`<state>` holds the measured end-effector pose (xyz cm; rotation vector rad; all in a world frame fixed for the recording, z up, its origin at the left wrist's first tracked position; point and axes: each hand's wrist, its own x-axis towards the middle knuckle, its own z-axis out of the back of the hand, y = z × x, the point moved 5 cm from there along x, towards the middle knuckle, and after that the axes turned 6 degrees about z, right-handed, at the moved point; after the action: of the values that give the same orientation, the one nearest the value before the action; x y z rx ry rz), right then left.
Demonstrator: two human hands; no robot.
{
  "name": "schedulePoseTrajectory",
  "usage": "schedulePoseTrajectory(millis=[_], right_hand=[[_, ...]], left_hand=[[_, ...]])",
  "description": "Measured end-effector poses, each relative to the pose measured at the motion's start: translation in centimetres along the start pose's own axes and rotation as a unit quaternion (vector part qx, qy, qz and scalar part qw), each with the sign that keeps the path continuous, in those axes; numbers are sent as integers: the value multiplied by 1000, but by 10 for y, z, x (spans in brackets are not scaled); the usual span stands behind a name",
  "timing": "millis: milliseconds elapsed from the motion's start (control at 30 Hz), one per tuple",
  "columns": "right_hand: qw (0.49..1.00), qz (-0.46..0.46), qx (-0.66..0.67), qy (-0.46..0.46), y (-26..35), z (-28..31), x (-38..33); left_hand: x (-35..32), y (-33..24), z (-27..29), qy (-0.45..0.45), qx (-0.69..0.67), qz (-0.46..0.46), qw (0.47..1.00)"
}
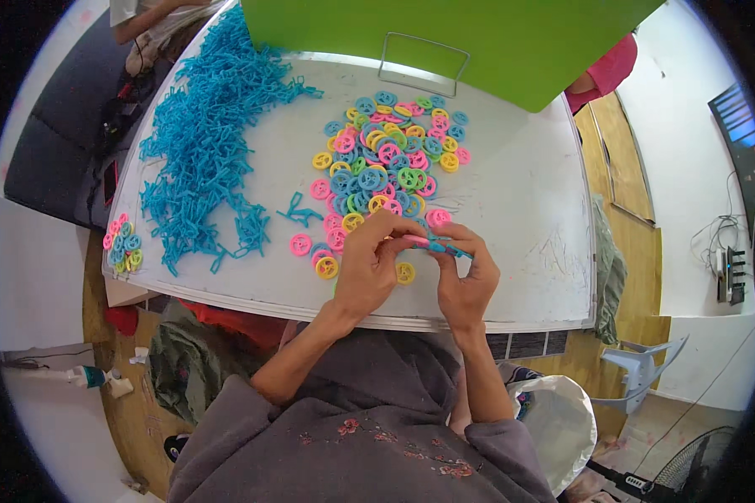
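Note:
At the near side of the white table, my left hand (367,270) pinches a small pink plastic wheel (417,241). Close against it, my right hand (468,283) grips a blue plastic piece (446,246); the fingers partly cover both parts, and I cannot tell whether they are joined. Just beyond my hands spreads a heap of small spoked wheels (369,180) in pink, blue, yellow and green. A yellow wheel (405,273) lies between my hands. Left of the heap is a loose blue forked piece (300,211).
A large pile of blue forked pieces (197,142) covers the left of the white table (528,210). Several wheels (124,247) sit at its left corner. A green panel (453,42) stands at the far edge, with other people's arms (147,18) nearby.

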<state>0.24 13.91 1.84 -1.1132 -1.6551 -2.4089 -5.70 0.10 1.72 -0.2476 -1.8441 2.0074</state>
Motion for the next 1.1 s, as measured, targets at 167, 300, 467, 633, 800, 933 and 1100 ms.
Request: schedulePoseTrajectory(millis=[167, 300, 467, 633, 800, 933, 1100], right_hand=[[995, 86, -44, 23, 15, 3, 5], [986, 145, -55, 54, 29, 5, 12], [985, 151, -52, 62, 38, 9, 12], [975, 192, -77, 78, 46, 9, 14], [987, 129, -66, 65, 37, 11, 17], [992, 87, -69, 60, 31, 15, 14], [989, 114, -46, 77, 30, 12, 11]], left_hand=[[-4, 0, 1, -22, -57, -44, 997], [-8, 0, 3, -61, -153, -47, 985], [-17, -13, 8, -81, -64, -213, 972], [-18, -6, 7, -83, -75, -221, 969], [-11, -15, 6, -35, -122, -138, 982], [-5, -10, 2, 14, -120, -42, 992], [-10, 4, -4, -28, -68, -105, 992]])
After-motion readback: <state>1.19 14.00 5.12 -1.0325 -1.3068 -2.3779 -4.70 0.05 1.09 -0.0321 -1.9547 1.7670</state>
